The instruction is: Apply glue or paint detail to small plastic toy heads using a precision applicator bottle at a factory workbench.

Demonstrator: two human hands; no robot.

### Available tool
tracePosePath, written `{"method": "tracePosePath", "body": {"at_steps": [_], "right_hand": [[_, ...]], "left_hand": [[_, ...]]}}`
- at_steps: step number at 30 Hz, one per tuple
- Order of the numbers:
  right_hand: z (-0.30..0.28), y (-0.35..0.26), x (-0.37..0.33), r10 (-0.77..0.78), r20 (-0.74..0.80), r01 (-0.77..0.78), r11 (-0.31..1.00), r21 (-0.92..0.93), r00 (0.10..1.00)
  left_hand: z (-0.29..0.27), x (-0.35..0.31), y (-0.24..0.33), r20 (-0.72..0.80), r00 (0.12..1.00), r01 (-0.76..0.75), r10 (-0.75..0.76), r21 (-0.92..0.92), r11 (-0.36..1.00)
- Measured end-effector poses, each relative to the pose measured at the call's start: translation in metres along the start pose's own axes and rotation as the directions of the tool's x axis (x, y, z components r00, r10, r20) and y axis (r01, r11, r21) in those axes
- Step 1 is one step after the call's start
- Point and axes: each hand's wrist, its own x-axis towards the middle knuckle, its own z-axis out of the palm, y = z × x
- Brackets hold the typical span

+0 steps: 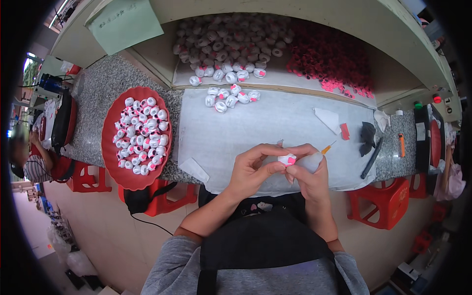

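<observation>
My left hand (253, 169) and my right hand (307, 172) meet over the near edge of a white mat (275, 123) and pinch a small white roll with a pink centre (287, 160) between their fingertips. My right hand also grips a translucent squeeze bottle (311, 161) with an orange nozzle (328, 147) pointing up and right. Several finished white rolls with pink centres (231, 97) lie at the far left of the mat.
A red round tray (110, 152) full of white-and-pink rolls sits on the granite counter to the left. At the back lie a heap of white rolls (231, 42) and a heap of red rings (334, 54). Paper scraps, a red piece (345, 131), black cloth (367, 137) and red stools are nearby.
</observation>
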Motion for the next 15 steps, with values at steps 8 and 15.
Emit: {"method": "tracePosePath", "body": {"at_steps": [8, 15], "right_hand": [[-0.003, 0.001, -0.011, 0.023, -0.091, -0.036, 0.989, -0.144, 0.996], [0.005, 0.008, -0.004, 0.002, -0.005, -0.003, 0.988, -0.151, 1.0]], "left_hand": [[0.004, 0.0, 0.011, 0.057, 0.998, 0.002, -0.008, 0.098, 0.995], [-0.042, -0.024, 0.06, -0.011, 0.986, -0.137, 0.163, 0.489, 0.861]]}}
